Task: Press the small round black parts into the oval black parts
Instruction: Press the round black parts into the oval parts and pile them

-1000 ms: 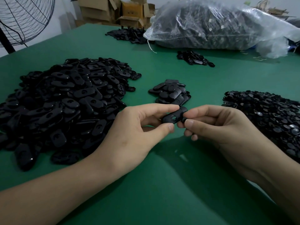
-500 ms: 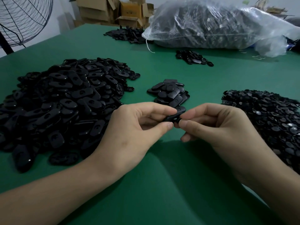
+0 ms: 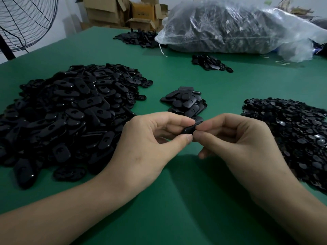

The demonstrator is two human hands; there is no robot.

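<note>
While it was held above the green table (image 3: 177,209), one oval black part (image 3: 189,129) was pinched between thumb and forefinger of the left hand (image 3: 146,144) and of the right hand (image 3: 244,138), just in front of a small stack (image 3: 185,103); a pile of oval parts (image 3: 70,112) was seen at left, a heap of small round parts (image 3: 292,131) at right

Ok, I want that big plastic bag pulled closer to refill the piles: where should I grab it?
Probably at the left end of the bag, on its gathered neck, where the white string hangs. Come from the left: there the film narrows enough for a hand to close round, while the rest bulges wide.
</note>
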